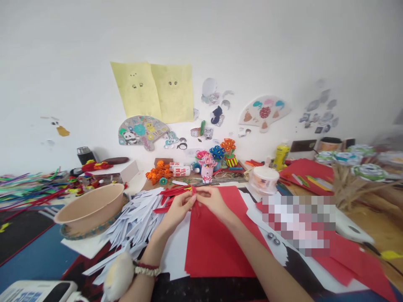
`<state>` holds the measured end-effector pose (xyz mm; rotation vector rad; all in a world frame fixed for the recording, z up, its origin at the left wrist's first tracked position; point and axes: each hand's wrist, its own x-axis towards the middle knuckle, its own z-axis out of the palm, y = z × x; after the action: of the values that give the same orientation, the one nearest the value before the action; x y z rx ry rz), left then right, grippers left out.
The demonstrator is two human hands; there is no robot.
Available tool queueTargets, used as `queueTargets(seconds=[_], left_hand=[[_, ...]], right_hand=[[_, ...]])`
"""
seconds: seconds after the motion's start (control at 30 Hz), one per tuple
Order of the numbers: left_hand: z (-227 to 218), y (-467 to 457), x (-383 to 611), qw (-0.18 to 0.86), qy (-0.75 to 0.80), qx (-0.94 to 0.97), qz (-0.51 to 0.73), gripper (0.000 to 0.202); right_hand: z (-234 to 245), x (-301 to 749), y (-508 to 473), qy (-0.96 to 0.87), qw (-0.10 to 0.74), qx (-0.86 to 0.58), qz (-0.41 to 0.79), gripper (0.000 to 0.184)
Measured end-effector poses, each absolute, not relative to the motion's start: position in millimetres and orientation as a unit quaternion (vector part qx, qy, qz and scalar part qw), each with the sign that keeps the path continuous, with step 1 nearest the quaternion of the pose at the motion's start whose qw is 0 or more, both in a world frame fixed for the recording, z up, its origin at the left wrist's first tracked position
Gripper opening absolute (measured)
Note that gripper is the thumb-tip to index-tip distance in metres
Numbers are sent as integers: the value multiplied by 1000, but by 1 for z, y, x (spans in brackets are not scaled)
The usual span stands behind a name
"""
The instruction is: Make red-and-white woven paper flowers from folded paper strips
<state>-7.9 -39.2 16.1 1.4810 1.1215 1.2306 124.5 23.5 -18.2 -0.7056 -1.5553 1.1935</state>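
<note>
Both of my hands meet above the red paper sheets [220, 239], fingertips almost touching. Between them is a thin, red, fuzzy-looking pipe cleaner piece [194, 191], blurred, with its lower end hanging down. My left hand [182, 204] pinches it from the left with thumb and fingers. From the right, my right hand [213, 202] has its fingers closed on the same piece. Just behind and left of my left hand lie more red pipe cleaner pieces [170, 197] with a bit of yellow. My fingers cover part of the held piece.
A pile of white paper strips [138, 216] and a beige bowl [91, 207] stand left. Behind are pipe-cleaner flowers [217, 154] and orange flowers [159, 171]. A clear round tub [263, 178], dried raffia-like strands [349, 184] and a white device [354, 228] sit right.
</note>
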Motion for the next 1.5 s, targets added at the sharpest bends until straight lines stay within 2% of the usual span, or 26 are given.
queueTargets(seconds=[0.17,0.33,0.43,0.57,0.67,0.77,0.83,1.03,1.23,1.5], left_hand=[[9,-33,-11,446,465,554,528,35],[4,-30,-15,442,465,495,586,34],[3,-29,-17,432,464,460,622,34],[3,-28,-20,417,466,420,657,34],[2,-26,-22,411,469,399,672,39],[0,-24,-24,396,473,384,686,42],[-1,-24,-24,386,476,380,692,43],[-2,-25,-17,382,478,390,688,42],[2,-26,-14,367,476,390,697,39],[-2,-27,-18,372,488,429,662,46]], right_hand=[[-16,123,20,-672,518,-320,422,12],[-15,119,13,-690,479,-307,448,31],[-19,116,9,-687,429,-300,504,34],[-23,112,6,-687,370,-282,558,8],[-23,112,5,-688,363,-273,566,14],[-23,112,5,-686,374,-268,563,11],[-23,112,5,-682,379,-259,570,14],[-24,109,7,-656,377,-219,616,41],[-28,110,14,-629,400,-233,625,43],[-22,120,11,-618,334,-185,687,50]])
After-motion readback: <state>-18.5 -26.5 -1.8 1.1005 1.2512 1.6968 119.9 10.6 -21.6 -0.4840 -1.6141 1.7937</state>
